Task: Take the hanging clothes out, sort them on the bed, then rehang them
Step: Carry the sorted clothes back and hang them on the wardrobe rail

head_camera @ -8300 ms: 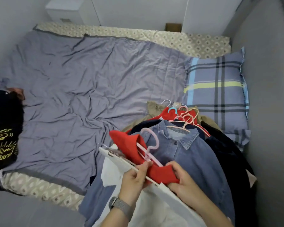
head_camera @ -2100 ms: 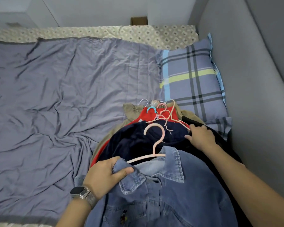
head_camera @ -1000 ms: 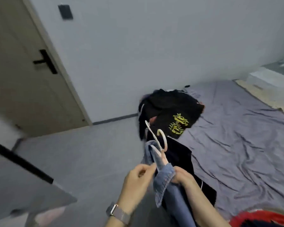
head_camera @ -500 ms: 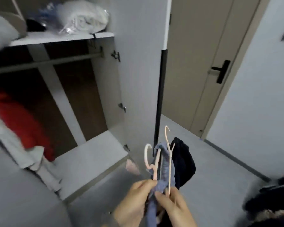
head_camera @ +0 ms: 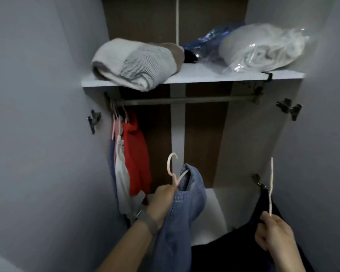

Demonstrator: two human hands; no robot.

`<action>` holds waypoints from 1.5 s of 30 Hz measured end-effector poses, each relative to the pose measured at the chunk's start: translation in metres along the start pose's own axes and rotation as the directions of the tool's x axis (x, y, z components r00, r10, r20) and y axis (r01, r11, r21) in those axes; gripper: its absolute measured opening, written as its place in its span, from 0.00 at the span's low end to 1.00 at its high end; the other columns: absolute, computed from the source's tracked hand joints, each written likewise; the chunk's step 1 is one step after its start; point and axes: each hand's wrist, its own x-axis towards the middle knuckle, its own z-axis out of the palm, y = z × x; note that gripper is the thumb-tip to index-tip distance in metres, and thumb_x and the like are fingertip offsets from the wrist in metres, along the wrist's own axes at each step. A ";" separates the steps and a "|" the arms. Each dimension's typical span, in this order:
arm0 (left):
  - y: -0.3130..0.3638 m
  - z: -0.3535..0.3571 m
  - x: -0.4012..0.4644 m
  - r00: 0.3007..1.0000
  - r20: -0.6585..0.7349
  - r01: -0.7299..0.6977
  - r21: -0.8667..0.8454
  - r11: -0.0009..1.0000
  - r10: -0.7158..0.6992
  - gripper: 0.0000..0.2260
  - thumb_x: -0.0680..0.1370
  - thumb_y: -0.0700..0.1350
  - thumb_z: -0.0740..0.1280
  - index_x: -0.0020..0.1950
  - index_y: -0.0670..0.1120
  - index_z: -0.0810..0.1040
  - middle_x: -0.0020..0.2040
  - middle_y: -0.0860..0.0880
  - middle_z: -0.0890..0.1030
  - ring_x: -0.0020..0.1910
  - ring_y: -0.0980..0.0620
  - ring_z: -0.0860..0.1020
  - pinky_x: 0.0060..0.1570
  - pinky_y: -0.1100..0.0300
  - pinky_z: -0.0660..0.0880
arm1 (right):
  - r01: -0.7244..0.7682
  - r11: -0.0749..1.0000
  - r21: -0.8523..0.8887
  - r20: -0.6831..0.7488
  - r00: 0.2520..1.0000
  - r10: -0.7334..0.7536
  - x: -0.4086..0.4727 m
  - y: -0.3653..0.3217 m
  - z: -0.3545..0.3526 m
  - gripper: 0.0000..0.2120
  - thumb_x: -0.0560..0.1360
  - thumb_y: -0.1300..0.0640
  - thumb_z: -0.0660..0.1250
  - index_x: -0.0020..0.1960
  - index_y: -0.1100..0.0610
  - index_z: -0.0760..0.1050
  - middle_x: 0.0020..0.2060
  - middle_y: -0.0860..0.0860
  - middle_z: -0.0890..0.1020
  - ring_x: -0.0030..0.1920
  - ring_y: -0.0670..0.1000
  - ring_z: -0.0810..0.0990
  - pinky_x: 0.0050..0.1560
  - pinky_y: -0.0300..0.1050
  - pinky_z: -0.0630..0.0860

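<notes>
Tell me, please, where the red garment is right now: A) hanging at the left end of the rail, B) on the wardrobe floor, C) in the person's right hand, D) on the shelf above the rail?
A: the red garment hangs from the rail at its left end, beside other hung clothes.
</notes>
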 end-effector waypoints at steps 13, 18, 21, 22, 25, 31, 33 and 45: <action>0.145 -0.130 0.266 0.844 -0.515 -0.190 -0.029 0.981 0.148 0.08 0.79 0.43 0.62 0.57 0.44 0.73 0.58 0.50 0.74 0.57 0.53 0.72 0.52 0.68 0.69 | 0.066 0.958 -0.278 0.298 0.954 0.021 0.173 -0.048 0.136 0.21 0.76 0.75 0.57 0.29 0.57 0.68 0.21 0.54 0.68 0.15 0.45 0.70 0.24 0.31 0.69; 0.155 -0.144 0.307 0.825 -0.555 -0.094 0.046 0.994 0.104 0.22 0.82 0.48 0.55 0.73 0.40 0.59 0.70 0.51 0.64 0.63 0.61 0.72 0.52 0.75 0.62 | -0.228 0.936 -0.269 0.443 0.834 0.330 0.191 -0.062 0.168 0.11 0.78 0.65 0.59 0.37 0.62 0.67 0.14 0.53 0.62 0.11 0.47 0.60 0.14 0.28 0.55; 0.149 -0.151 0.336 0.797 -0.588 -0.008 0.221 0.975 0.140 0.21 0.83 0.45 0.52 0.74 0.37 0.57 0.74 0.41 0.60 0.72 0.47 0.61 0.56 0.68 0.55 | -0.184 0.927 -0.327 0.479 0.813 0.330 0.199 -0.058 0.184 0.13 0.78 0.65 0.60 0.35 0.63 0.69 0.15 0.53 0.61 0.11 0.46 0.58 0.15 0.27 0.54; 0.149 -0.152 0.339 0.815 -0.566 0.035 0.266 0.963 0.127 0.20 0.83 0.44 0.51 0.73 0.36 0.58 0.74 0.39 0.61 0.72 0.44 0.62 0.55 0.67 0.57 | -0.159 0.927 -0.339 0.495 0.808 0.320 0.199 -0.056 0.190 0.14 0.79 0.65 0.59 0.34 0.63 0.68 0.14 0.53 0.61 0.11 0.46 0.58 0.15 0.27 0.53; 0.143 -0.161 0.343 0.797 -0.577 0.084 0.398 0.914 0.178 0.23 0.83 0.48 0.51 0.76 0.41 0.53 0.77 0.43 0.53 0.75 0.47 0.53 0.64 0.66 0.45 | -0.124 0.931 -0.343 0.525 0.796 0.300 0.200 -0.053 0.212 0.16 0.80 0.64 0.57 0.33 0.62 0.68 0.14 0.50 0.61 0.12 0.44 0.57 0.16 0.26 0.53; 0.112 -0.176 0.330 0.835 -0.473 -0.135 0.317 0.939 0.280 0.22 0.78 0.36 0.60 0.72 0.40 0.62 0.65 0.41 0.72 0.64 0.41 0.71 0.68 0.45 0.66 | 0.088 0.918 -0.388 0.628 0.754 0.193 0.207 -0.064 0.300 0.16 0.81 0.59 0.55 0.35 0.58 0.67 0.16 0.46 0.64 0.15 0.43 0.60 0.17 0.31 0.56; 0.100 -0.172 0.309 0.820 -0.504 -0.170 0.238 0.956 0.271 0.17 0.76 0.35 0.61 0.65 0.35 0.70 0.57 0.37 0.77 0.57 0.42 0.77 0.60 0.47 0.73 | 0.122 0.913 -0.390 0.641 0.748 0.174 0.212 -0.061 0.347 0.16 0.81 0.60 0.55 0.34 0.58 0.66 0.15 0.45 0.64 0.14 0.43 0.61 0.17 0.31 0.57; 0.061 -0.164 0.209 0.820 -0.501 -0.161 0.261 0.952 0.276 0.15 0.77 0.32 0.58 0.40 0.50 0.75 0.38 0.52 0.76 0.38 0.54 0.75 0.37 0.66 0.71 | 0.406 0.763 -0.503 0.715 0.691 0.104 0.213 0.038 0.463 0.10 0.80 0.54 0.51 0.50 0.56 0.69 0.47 0.57 0.78 0.43 0.56 0.78 0.46 0.50 0.77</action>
